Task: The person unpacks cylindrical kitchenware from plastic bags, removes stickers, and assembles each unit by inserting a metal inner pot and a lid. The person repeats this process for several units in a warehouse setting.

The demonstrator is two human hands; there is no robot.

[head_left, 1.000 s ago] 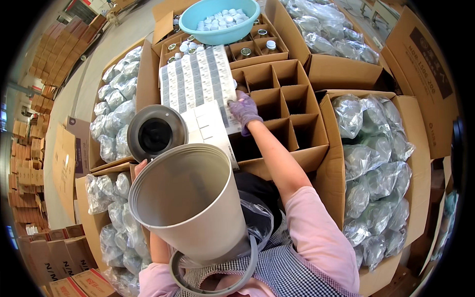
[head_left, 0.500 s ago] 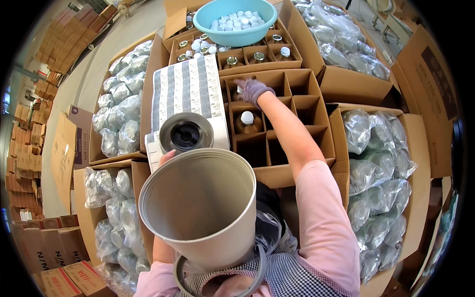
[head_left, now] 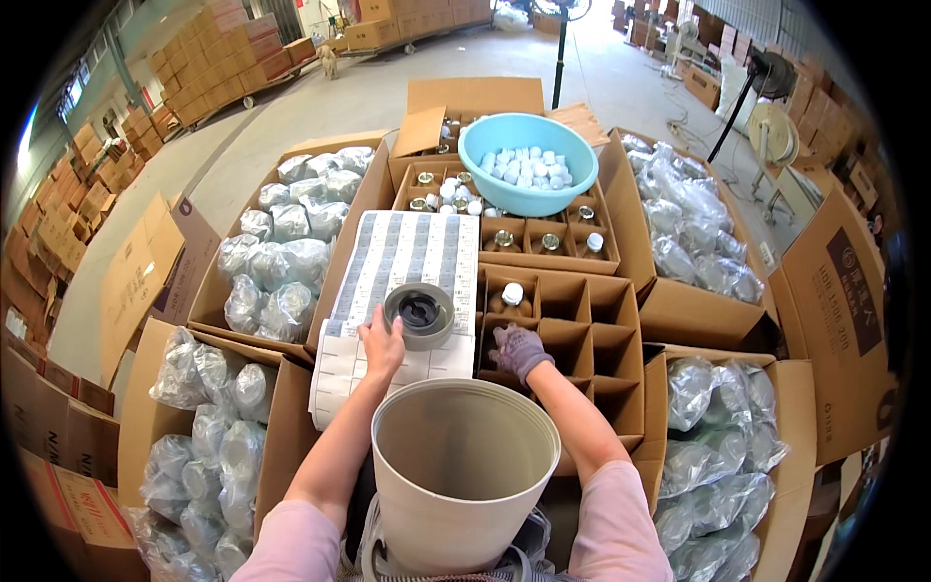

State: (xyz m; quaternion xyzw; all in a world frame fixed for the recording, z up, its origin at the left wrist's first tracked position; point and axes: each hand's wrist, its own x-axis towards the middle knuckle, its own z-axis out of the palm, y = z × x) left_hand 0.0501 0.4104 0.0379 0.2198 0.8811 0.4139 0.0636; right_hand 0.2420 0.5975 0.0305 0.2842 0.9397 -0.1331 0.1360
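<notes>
My bare left hand (head_left: 382, 341) grips the near left edge of a grey round piece with a black centre (head_left: 419, 312), over a white and grey label sheet (head_left: 407, 254). My right hand (head_left: 521, 351), in a grey-purple glove, reaches into the divided carton (head_left: 611, 335). Its fingers curl down over a left-hand cell; the bottle under them is mostly hidden. Just beyond stands a glass bottle (head_left: 511, 302) with a white cap. Close to my body, between my forearms, is a deep beige bucket (head_left: 465, 436) with nothing visible inside.
A light-blue basin (head_left: 529, 204) of white caps rests on a farther carton of bottles. Cartons of plastic-wrapped bottles (head_left: 291, 247) flank both sides, including the near right (head_left: 722, 456). A raised carton flap (head_left: 834, 330) stands at the right; a black stand (head_left: 560, 63) rises behind.
The view has tilted up, showing more floor beyond. My right hand has drawn back from the far left cell to the one nearer me, uncovering a capped bottle. My left hand shows more fully.
</notes>
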